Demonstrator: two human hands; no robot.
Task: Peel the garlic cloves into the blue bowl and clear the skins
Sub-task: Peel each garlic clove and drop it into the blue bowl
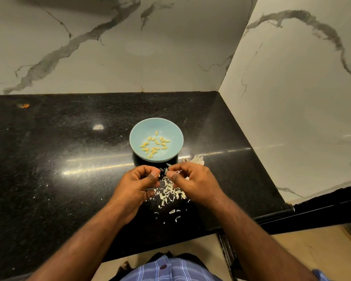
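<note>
Peeling in progress: both hands are held together above the desk (49, 159), just in front of the blue bowl (171, 136).
Left hand (137, 183): fingers are curled, thumb and fingertips pinched on a small piece; whether it is a clove or skin cannot be told.
Right hand (193, 179): fingers are curled, thumb and forefinger pinched on a pale scrap of skin.
Blue bowl: set upright near the middle of the desk, closer to the right edge than the left.
Peeled cloves (154, 147): a scatter of yellowish cloves is seen on the bowl's floor.
Skins (170, 192): a loose pile lies on the desk beneath the hands, with stray flakes toward the front edge.
Garlic husk (197, 159): a larger papery piece lies just right of the bowl, beyond the right hand.
</note>
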